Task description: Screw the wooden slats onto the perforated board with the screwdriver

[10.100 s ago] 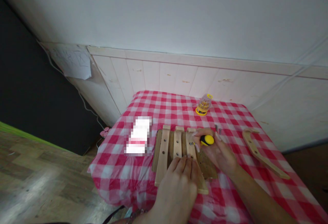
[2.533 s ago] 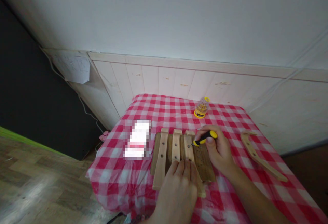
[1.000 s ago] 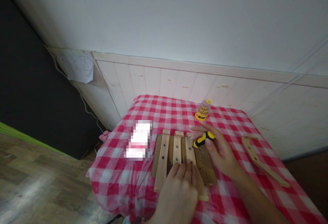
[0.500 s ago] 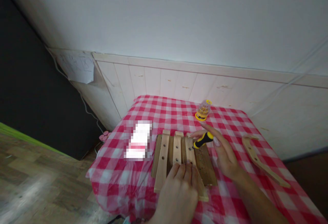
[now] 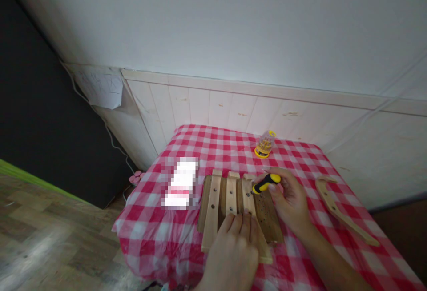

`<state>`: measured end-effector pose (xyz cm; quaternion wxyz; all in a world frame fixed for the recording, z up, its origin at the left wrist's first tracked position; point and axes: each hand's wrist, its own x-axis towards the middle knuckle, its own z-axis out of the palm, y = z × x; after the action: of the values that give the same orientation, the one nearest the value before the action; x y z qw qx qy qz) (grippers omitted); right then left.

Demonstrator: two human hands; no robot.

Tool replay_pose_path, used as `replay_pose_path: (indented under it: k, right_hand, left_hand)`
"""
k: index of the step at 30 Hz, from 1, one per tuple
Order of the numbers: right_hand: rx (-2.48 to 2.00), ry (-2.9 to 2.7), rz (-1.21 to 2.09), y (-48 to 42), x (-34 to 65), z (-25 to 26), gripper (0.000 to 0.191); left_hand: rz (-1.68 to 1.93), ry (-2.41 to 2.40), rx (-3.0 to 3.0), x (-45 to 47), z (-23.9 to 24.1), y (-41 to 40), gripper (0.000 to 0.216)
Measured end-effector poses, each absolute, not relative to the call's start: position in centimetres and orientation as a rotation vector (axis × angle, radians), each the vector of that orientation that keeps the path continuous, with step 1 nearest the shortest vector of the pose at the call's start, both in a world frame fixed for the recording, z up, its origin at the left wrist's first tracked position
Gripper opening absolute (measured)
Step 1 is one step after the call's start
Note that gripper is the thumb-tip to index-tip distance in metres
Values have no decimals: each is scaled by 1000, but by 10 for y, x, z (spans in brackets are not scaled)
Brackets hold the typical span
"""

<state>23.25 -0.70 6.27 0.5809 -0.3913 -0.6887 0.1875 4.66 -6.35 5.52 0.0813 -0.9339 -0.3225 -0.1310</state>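
Note:
A yellow-and-black screwdriver [image 5: 267, 183] is held at a slant in the curled fingers of my right hand [image 5: 293, 197]. Its tip meets a dark screw on the rightmost of three pale wooden strips [image 5: 247, 200]. My left hand [image 5: 233, 251] lies over the lower part of the middle and right strips, fingers stretched out and pressing down. It hides much of the middle strip [image 5: 231, 197]; the left strip [image 5: 211, 220] shows two dark screw holes. Beneath the strips is a brown wooden board [image 5: 268, 220] with small holes on its right side.
A clear bit case with yellow ends [image 5: 265, 144] stands at the back of the checked tablecloth [image 5: 220, 142]. Another curved wooden piece [image 5: 343, 213] lies at the right. A blurred-out white object [image 5: 182, 182] is on the left. A panelled wall [image 5: 200, 104] borders the table's far side.
The fingers of my right hand, stretched out earlier, are now curled around the screwdriver handle. My left hand and the wooden strips have hardly moved.

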Motion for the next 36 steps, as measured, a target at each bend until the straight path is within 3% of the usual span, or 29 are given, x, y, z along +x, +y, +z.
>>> replay_pose_path:
  k: [16,26,36]
  right_hand:
    - [-883,-1431,534,-5,225,68,15]
    - [-947,-1608,404,-9,229,69,29]
    - [-883,-1629,518,-3,231,63,22]
  left_hand:
    - [-238,-907,-2861,49,68,-59,30]
    - [-89,-1111,-3108,55,90,-48,19]
    - [-156,-1178,-3089,50,86,-49,33]
